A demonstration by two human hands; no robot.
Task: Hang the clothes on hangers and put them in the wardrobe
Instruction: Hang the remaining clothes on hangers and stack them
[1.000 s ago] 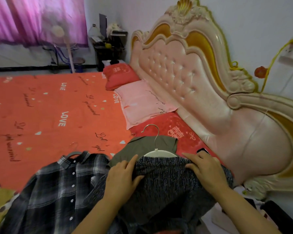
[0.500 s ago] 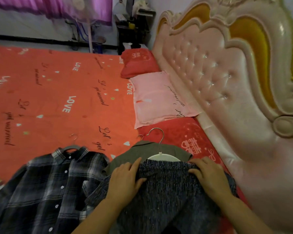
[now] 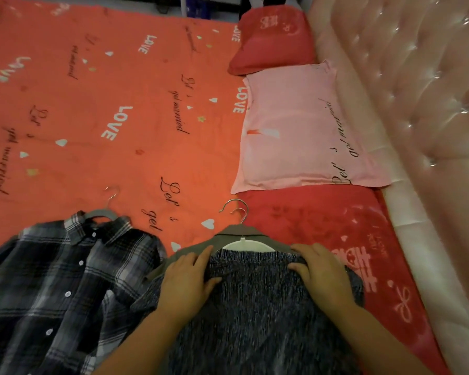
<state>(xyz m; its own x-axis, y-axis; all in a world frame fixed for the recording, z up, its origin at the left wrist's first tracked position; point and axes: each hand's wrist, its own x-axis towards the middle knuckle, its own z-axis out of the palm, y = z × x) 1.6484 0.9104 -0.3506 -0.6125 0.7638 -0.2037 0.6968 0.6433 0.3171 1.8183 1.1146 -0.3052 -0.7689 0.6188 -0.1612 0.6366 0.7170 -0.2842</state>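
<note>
A dark speckled garment (image 3: 255, 315) lies at the near edge of the bed, its top edge over a white hanger (image 3: 245, 244) with a metal hook. Under it sits an olive-grey collared garment (image 3: 236, 230) with a second hook beside the first. My left hand (image 3: 187, 277) holds the speckled garment's left shoulder, with fabric bunched between thumb and fingers. My right hand (image 3: 322, 274) grips its right shoulder, fingers curled over the top edge. To the left, a dark plaid shirt (image 3: 65, 280) lies buttoned on a grey hanger (image 3: 100, 214).
The orange bedsheet (image 3: 106, 104) printed with "LOVE" stretches beyond the clothes. A pink pillow (image 3: 303, 131) and a red pillow (image 3: 271, 36) lie against the pink tufted headboard (image 3: 417, 90) on the right. A red towel (image 3: 322, 226) is under the garments' right side.
My view has tilted down towards the bed. Both hands stay on the speckled garment's shoulders, and the neckline sits a little higher on the white hanger.
</note>
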